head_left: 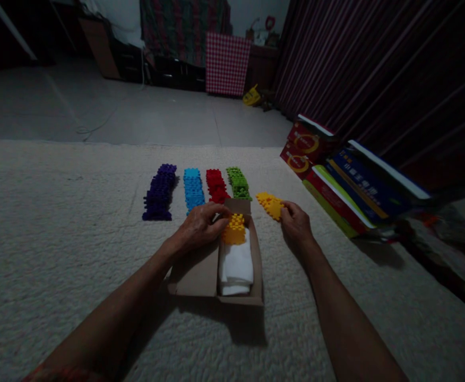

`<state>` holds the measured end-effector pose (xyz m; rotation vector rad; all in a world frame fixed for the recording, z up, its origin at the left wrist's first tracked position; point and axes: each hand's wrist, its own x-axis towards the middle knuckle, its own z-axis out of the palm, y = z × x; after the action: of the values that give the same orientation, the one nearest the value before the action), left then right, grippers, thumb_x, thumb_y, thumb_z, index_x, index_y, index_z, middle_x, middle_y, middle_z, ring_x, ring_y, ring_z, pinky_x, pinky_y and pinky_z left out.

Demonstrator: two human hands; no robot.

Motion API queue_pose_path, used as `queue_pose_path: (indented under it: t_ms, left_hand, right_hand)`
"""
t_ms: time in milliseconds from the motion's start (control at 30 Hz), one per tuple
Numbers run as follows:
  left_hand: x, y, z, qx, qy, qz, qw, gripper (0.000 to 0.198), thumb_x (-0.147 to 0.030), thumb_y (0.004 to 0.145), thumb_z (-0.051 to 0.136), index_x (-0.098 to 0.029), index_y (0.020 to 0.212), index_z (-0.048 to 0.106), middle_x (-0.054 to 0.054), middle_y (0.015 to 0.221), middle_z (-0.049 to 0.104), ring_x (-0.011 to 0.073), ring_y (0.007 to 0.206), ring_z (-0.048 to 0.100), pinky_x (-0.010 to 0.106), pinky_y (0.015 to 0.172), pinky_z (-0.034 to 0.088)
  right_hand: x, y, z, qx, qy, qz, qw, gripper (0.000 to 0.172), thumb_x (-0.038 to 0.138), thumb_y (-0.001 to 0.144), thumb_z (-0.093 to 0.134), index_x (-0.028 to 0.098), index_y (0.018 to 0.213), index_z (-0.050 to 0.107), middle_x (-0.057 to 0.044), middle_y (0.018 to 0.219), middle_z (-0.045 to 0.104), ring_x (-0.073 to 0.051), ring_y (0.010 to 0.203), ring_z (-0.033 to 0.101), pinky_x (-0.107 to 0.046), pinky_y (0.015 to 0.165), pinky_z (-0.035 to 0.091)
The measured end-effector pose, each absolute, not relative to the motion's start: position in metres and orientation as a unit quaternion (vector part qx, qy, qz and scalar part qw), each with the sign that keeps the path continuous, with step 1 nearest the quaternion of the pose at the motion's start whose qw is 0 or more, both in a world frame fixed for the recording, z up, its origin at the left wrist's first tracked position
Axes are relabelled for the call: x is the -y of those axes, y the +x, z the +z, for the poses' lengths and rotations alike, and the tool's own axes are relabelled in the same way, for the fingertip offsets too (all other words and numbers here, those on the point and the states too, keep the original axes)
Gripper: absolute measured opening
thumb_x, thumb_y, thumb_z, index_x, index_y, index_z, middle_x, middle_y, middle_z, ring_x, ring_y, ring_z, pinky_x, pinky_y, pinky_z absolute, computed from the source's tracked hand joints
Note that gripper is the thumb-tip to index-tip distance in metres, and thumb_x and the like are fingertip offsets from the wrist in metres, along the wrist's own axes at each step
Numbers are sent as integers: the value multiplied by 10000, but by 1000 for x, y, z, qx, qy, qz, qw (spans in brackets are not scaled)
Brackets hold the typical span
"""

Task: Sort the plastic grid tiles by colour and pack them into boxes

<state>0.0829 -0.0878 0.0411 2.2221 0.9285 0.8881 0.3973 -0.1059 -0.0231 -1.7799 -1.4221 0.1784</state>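
An open cardboard box (256, 265) sits in front of me, its flap laid out to the left. Inside it lie folded white sheets (236, 268) with yellow interlocking plastic pieces (234, 233) at the far end. My left hand (203, 225) reaches over the box's left edge, thumb and fingers closed on those yellow pieces. To the right of the box, my right hand (296, 223) pinches the near end of a row of yellow interlocking pieces (270, 206) on the mat. Its fingertips are partly hidden.
Beyond the box lie rows of purple pieces (161, 191), light blue pieces (193, 190), red pieces (216, 185) and green pieces (238, 183) on a pale textured mat (77, 228). Red cartons (304, 146) and a blue carton (360, 180) stand at the right, near a dark curtain (344, 69).
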Motion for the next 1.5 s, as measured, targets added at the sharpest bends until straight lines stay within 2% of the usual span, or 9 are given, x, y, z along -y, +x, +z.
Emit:
queue_pose_path:
  t_ms: [200, 367, 567, 700, 833, 967, 1167, 1367, 1500]
  left_hand:
    - [88, 82, 40, -352, 833, 326, 273, 184, -217, 867, 566, -185, 966, 718, 48, 934, 742, 180, 857, 666, 321, 805, 499]
    - [88, 82, 41, -359, 832, 321, 274, 192, -209, 869, 566, -190, 986, 718, 45, 954, 744, 177, 858, 666, 325, 802, 504]
    - [89, 83, 41, -361, 831, 326, 271, 205, -210, 867, 562, -192, 994, 721, 38, 938, 740, 163, 815, 653, 318, 777, 502]
    - [88, 82, 41, -354, 832, 327, 274, 205, -219, 867, 557, -173, 975, 725, 57, 943, 739, 173, 836, 661, 316, 787, 501]
    - [88, 82, 41, -354, 832, 324, 280, 206, -218, 867, 549, -175, 968, 724, 57, 939, 740, 179, 856, 669, 309, 790, 497]
    - [88, 82, 43, -352, 834, 316, 283, 212, -208, 875, 535, -178, 966, 724, 53, 934, 743, 174, 853, 669, 303, 783, 499]
    - [87, 82, 43, -359, 830, 318, 286, 223, -217, 882, 526, -177, 974, 725, 57, 952, 747, 176, 869, 673, 313, 808, 513]
    - [87, 82, 44, -356, 832, 314, 286, 230, -223, 898, 513, -194, 971, 729, 45, 950, 749, 169, 867, 672, 310, 818, 518]
    - [88, 82, 45, -360, 831, 317, 282, 230, -217, 892, 517, -187, 978, 728, 49, 948, 750, 171, 864, 674, 306, 809, 517]
  right_hand:
    - [103, 398, -34, 560, -717, 17, 415, 449, 363, 817, 467, 111, 1102, 705, -181, 1076, 712, -270, 906, 661, -456, 908, 526]
    - [108, 396, -29, 552, -716, 53, 424, 443, 385, 798, 522, 132, 1110, 708, -157, 1085, 709, -253, 889, 656, -441, 905, 531]
    - [111, 391, -27, 506, -692, 116, 501, 433, 409, 802, 552, 135, 1106, 692, -145, 1107, 719, -258, 973, 668, -426, 898, 544]
    - [113, 391, -26, 478, -677, 165, 535, 428, 414, 778, 597, 140, 1094, 687, -118, 1057, 724, -241, 931, 668, -430, 857, 565]
    - [120, 389, -9, 447, -635, 314, 546, 449, 437, 741, 676, 178, 1108, 682, -50, 967, 722, -186, 785, 661, -402, 754, 590]
    - [127, 375, 22, 491, -601, 356, 521, 421, 430, 734, 727, 192, 1080, 704, -24, 860, 709, -144, 658, 613, -325, 643, 562]
    - [148, 329, 69, 635, -466, 436, 436, 286, 353, 780, 740, 218, 1027, 686, -39, 970, 721, -158, 795, 669, -307, 709, 565]
    - [170, 295, 91, 813, -448, 229, 294, 181, 141, 862, 619, 194, 1020, 690, -39, 919, 698, -143, 762, 633, -281, 703, 516]
    - [168, 290, 81, 844, -451, 176, 233, 205, 105, 874, 607, 176, 1049, 685, -63, 926, 702, -181, 828, 653, -302, 727, 515]
